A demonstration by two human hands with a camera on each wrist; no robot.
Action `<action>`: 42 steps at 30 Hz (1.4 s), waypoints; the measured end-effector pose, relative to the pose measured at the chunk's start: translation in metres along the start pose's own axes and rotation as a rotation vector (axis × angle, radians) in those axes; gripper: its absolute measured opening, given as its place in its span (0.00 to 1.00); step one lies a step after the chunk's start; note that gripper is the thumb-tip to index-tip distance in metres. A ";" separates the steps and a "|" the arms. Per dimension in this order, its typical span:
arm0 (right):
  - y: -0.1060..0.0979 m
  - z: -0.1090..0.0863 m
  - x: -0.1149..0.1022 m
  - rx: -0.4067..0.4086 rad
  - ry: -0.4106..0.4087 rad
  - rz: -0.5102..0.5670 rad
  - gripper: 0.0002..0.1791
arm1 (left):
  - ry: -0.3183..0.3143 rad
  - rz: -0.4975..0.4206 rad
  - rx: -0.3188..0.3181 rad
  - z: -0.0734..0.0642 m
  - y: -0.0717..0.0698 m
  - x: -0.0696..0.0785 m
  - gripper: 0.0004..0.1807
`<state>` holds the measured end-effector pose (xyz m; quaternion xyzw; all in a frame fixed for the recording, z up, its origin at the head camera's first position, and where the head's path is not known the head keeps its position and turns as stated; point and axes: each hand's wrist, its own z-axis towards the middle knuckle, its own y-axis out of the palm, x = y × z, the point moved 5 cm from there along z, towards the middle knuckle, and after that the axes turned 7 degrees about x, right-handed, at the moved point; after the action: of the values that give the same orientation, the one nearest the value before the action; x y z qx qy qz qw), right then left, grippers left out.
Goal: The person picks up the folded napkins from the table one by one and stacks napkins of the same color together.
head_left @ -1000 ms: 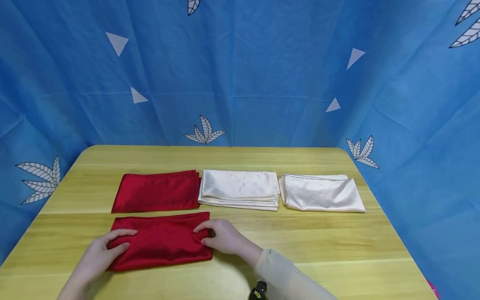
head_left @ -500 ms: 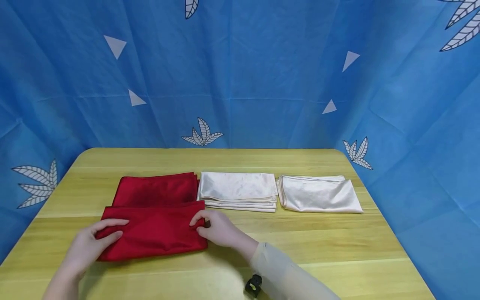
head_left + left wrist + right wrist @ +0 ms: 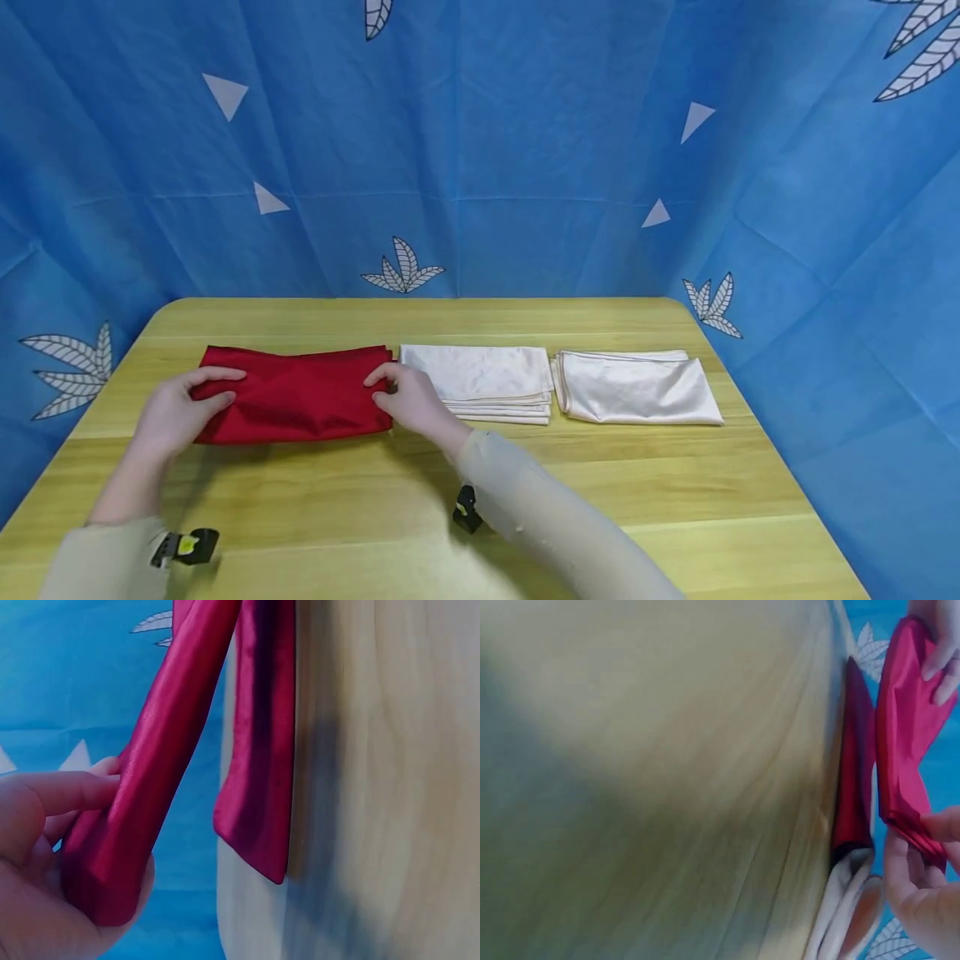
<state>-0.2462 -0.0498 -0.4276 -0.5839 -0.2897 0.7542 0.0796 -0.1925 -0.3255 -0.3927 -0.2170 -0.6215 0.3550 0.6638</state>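
Observation:
A folded red satin cloth [image 3: 300, 396] is held in the air by both hands, as the wrist views show. My left hand [image 3: 176, 410] grips its left end, fingers over one side and thumb against the other. The right hand [image 3: 415, 402] pinches its right end near the corner. Just below it on the table lies a second folded red cloth [image 3: 262, 742], apart from the held one in the left wrist view. From the head view the held cloth hides nearly all of that lower one.
To the right of the red cloths lie a folded white satin cloth [image 3: 476, 375] and another folded white cloth [image 3: 641, 392], in one row. The wooden table [image 3: 600, 517] ends at a blue curtain [image 3: 525, 150] at its back and sides.
Both hands have carried the red cloth away from the front, up and over the other red cloth, which was fully in sight a second ago. The white cloths have stayed put.

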 end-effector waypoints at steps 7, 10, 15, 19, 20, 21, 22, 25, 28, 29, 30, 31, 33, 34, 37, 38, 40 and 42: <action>0.007 0.011 0.003 0.049 0.063 0.005 0.11 | 0.054 0.089 0.061 0.023 0.005 -0.001 0.16; 0.008 0.011 0.002 0.046 0.066 -0.001 0.12 | 0.072 0.112 0.074 0.028 0.008 -0.002 0.15; 0.006 0.009 0.000 0.029 0.079 -0.020 0.12 | 0.088 0.114 0.104 0.030 0.009 -0.001 0.15; 0.000 0.007 -0.002 0.030 0.068 -0.040 0.14 | 0.138 0.121 0.158 0.028 0.004 0.007 0.16; -0.002 0.006 -0.004 0.029 0.058 -0.048 0.14 | 0.152 0.128 0.169 0.027 0.003 0.010 0.17; -0.003 0.006 -0.005 0.027 0.045 -0.057 0.15 | 0.168 0.141 0.177 0.026 0.001 0.013 0.17; -0.005 0.005 -0.006 0.022 0.032 -0.064 0.15 | 0.181 0.155 0.183 0.025 0.001 0.018 0.17; -0.011 0.000 -0.011 0.003 -0.005 -0.061 0.17 | 0.225 0.195 0.189 0.020 0.002 0.032 0.17; -0.017 -0.006 -0.013 -0.009 -0.015 -0.027 0.18 | 0.267 0.202 0.182 0.014 0.009 0.048 0.17; -0.020 -0.008 -0.014 -0.009 -0.014 -0.013 0.18 | 0.276 0.193 0.174 0.013 0.013 0.053 0.18; -0.022 -0.010 -0.014 -0.009 -0.010 -0.007 0.18 | 0.283 0.179 0.163 0.011 0.017 0.058 0.18; -0.025 -0.012 -0.013 -0.006 -0.006 0.000 0.19 | 0.286 0.163 0.152 0.009 0.021 0.063 0.18; -0.030 -0.015 -0.012 0.000 0.006 0.008 0.19 | 0.286 0.130 0.117 0.005 0.029 0.072 0.18; -0.032 -0.016 -0.010 0.003 0.007 0.008 0.19 | 0.286 0.111 0.101 0.003 0.034 0.076 0.18; -0.039 -0.021 -0.007 0.012 0.001 0.003 0.19 | 0.286 0.049 0.054 -0.001 0.048 0.087 0.19; -0.042 -0.022 -0.006 0.014 -0.002 -0.001 0.19 | 0.280 0.023 0.033 -0.002 0.053 0.090 0.19; -0.047 -0.025 -0.002 0.018 -0.015 -0.015 0.19 | 0.270 -0.031 0.003 -0.004 0.063 0.094 0.19; -0.052 -0.027 0.001 0.022 -0.023 -0.028 0.19 | 0.258 -0.085 -0.026 -0.005 0.073 0.098 0.19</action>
<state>-0.2325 0.0029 -0.4049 -0.5701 -0.2905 0.7628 0.0931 -0.2045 -0.2044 -0.3814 -0.2430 -0.5440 0.2877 0.7499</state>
